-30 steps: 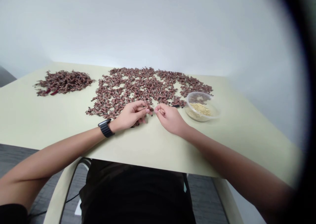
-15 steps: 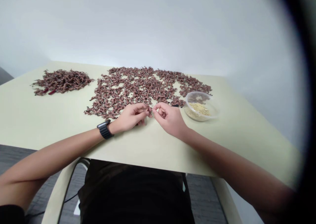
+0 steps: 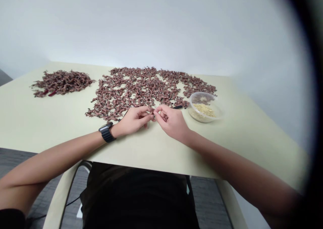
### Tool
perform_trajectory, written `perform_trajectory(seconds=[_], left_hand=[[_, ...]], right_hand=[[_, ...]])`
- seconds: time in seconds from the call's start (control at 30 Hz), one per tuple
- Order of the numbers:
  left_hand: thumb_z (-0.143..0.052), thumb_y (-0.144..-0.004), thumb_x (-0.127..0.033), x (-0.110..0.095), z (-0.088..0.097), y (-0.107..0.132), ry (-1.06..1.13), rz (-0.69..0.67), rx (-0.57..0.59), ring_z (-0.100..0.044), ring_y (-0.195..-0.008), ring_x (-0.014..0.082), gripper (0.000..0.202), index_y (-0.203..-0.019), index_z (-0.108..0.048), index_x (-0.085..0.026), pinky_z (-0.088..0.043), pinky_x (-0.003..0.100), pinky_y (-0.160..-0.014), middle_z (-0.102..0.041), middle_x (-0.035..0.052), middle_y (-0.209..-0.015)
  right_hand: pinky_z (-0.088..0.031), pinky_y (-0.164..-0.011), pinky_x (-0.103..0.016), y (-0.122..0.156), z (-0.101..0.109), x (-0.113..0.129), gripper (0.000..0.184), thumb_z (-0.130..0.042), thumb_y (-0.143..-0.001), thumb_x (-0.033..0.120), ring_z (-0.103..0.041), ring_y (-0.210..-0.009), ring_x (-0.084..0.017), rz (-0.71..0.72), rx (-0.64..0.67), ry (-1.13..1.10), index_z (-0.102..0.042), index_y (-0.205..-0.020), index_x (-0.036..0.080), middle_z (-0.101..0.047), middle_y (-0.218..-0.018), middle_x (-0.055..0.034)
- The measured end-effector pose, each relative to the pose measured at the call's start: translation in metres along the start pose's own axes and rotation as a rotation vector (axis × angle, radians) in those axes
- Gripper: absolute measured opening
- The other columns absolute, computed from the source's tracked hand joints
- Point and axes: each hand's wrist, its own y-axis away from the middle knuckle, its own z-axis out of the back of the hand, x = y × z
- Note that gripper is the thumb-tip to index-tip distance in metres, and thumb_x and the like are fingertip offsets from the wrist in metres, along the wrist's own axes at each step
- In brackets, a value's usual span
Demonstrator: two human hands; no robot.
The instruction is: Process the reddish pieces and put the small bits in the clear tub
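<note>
My left hand (image 3: 136, 119), with a dark watch on its wrist, is closed in a pinch around a small reddish-brown, twisted piece (image 3: 151, 113) near the table's front. Thumb and fingertips of my right hand (image 3: 170, 119) are pressed together against that same piece from the right, the two hands' fingertips almost touching. Whatever sits between my right fingertips is too small to make out. Just beyond my hands spreads a wide layer of similar reddish-brown pieces (image 3: 141, 86), some with dark ends.
At the left lies a denser heap (image 3: 65, 82) of like pieces, with dark red bits (image 3: 52, 93) at its front edge. A clear round tub (image 3: 193, 116) holding pale yellow flakes (image 3: 204, 110) stands right of my hands. Beside it is a thin black object (image 3: 178, 107). A wall rises behind the table.
My right hand has shifted slightly left, bringing its fingertips closer to those of my left hand. The black object now shows more behind my right hand. The tub and heaps remain in place.
</note>
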Motion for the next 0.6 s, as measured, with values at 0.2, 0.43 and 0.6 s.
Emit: perform_trajectory(seconds=[0.2, 0.43, 0.6], left_hand=[[-0.058, -0.098, -0.040, 0.0012, -0.0002, 0.0009, -0.113, -0.030, -0.013, -0.057, -0.058, 0.0099, 0.025, -0.090, -0.061, -0.016, -0.041, 0.020, -0.059, -0.070, 0.0001, -0.068], [-0.056, -0.098, -0.034, 0.0018, -0.0004, 0.0022, -0.257, -0.067, -0.022, -0.052, -0.058, 0.0082, 0.022, -0.097, -0.065, -0.014, -0.038, 0.019, -0.059, -0.069, -0.0015, -0.068], [-0.055, -0.098, -0.035, -0.0006, 0.0011, 0.0030, -0.319, -0.088, -0.016, -0.049, -0.058, 0.0087, 0.023, -0.096, -0.065, -0.014, -0.035, 0.020, -0.057, -0.064, -0.0027, -0.066]], right_hand=[[-0.034, -0.062, -0.026, 0.0004, -0.0032, -0.0019, 0.011, -0.053, -0.100, 0.025, -0.048, -0.056, -0.012, 0.043, -0.024, 0.019, -0.061, -0.095, 0.019, -0.054, -0.063, 0.0044], [-0.033, -0.061, -0.026, 0.0027, -0.0079, -0.0065, 0.011, -0.052, -0.101, 0.023, -0.050, -0.058, -0.012, 0.121, -0.039, 0.135, -0.060, -0.097, 0.018, -0.059, -0.070, 0.0014], [-0.034, -0.061, -0.027, 0.0031, -0.0083, -0.0079, 0.013, -0.050, -0.102, 0.024, -0.053, -0.059, -0.013, 0.147, -0.032, 0.212, -0.060, -0.098, 0.017, -0.063, -0.075, -0.0015]])
